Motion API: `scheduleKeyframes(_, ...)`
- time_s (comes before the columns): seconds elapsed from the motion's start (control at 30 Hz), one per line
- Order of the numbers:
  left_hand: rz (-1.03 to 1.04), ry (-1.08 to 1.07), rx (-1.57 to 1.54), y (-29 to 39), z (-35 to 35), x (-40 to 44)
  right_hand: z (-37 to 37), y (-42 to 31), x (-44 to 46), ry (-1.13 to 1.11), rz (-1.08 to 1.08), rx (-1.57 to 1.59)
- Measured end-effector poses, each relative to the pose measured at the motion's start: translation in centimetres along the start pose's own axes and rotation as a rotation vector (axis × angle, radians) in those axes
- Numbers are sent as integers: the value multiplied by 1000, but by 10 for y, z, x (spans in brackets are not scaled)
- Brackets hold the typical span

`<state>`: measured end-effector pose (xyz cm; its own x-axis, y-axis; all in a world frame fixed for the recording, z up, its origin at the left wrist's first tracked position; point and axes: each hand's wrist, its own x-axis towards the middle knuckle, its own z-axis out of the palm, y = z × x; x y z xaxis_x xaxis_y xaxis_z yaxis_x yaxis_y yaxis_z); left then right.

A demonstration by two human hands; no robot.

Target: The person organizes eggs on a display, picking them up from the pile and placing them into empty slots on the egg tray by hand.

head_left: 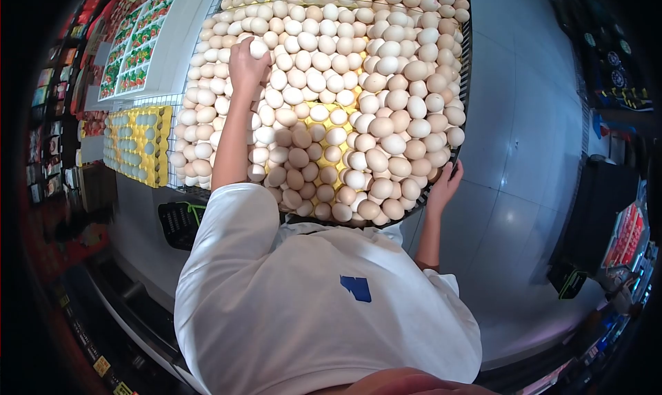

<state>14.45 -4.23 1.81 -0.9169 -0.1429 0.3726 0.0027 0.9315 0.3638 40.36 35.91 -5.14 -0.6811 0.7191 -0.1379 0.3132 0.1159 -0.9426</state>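
Note:
My left hand (pixel 248 71) reaches over the far left part of a broad heap of eggs (pixel 393 143), its fingers closed around one pale egg (pixel 258 48). Other eggs lie close about that hand, in shades from white to tan. At the near right corner, my right hand (pixel 445 184) is closed on the black rim (pixel 455 162) of the egg display, with the fingertips partly hidden at the edge. Between the eggs, parts of a yellow egg tray (pixel 324 146) show in the middle, where the heap is lower.
Yellow trays of pale eggs (pixel 138 145) stand at the left, below white boxes with red and green packs (pixel 141 40). A dark basket (pixel 178 224) sits on the floor at lower left. Grey tiled floor (pixel 514 153) runs along the right, with shelves beyond.

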Motion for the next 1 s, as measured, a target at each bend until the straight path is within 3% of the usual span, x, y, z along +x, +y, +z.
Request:
scheduleKeyframes(0.13, -159, -258, -673, 43, 29, 3, 1, 3, 1, -3, 4, 53)
scheduleKeyframes(0.2, -151, -354, -768, 70, 45, 2, 1, 3, 1, 3, -10, 10)
scheduleKeyframes(0.27, -77, -484, -798, 95, 57, 4, -1, 5, 2, 15, -26, -29)
scheduleKeyframes(0.3, 89, -435, -560, 103, 67, 7, -1, 7, 2, -1, -13, -24)
scheduleKeyframes(0.4, 342, -339, -345, 125, 87, 10, -1, 4, 2, -14, -3, -14)
scheduleKeyframes(0.47, 231, -463, -423, 132, 94, 15, -1, 1, 1, -10, -1, -10)
scheduleKeyframes(0.53, -70, -671, -674, 137, 101, 20, -1, -2, 1, -13, -4, -27)
scheduleKeyframes(0.57, 5, -545, -709, 137, 105, 22, -1, 1, 2, -8, -2, -26)
scheduleKeyframes(0.6, 8, -550, -707, 136, 109, 27, -1, 3, 3, -12, -8, 2)
scheduleKeyframes(0.67, -370, -648, -1194, 130, 119, 40, 1, 8, 2, -14, -4, 31)
scheduleKeyframes(0.73, -410, -755, -1301, 119, 122, 49, 1, 2, 0, 10, -7, 13)
scheduleKeyframes(0.83, -647, -892, -1603, 109, 128, 59, 0, 1, 1, -13, 15, 50)
scheduleKeyframes(0.97, -492, -877, -1365, 105, 144, 62, 0, 1, 1, -6, 18, 35)
scheduleKeyframes(1.0, -327, -879, -1202, 107, 146, 61, 1, 1, 0, -3, 10, 38)
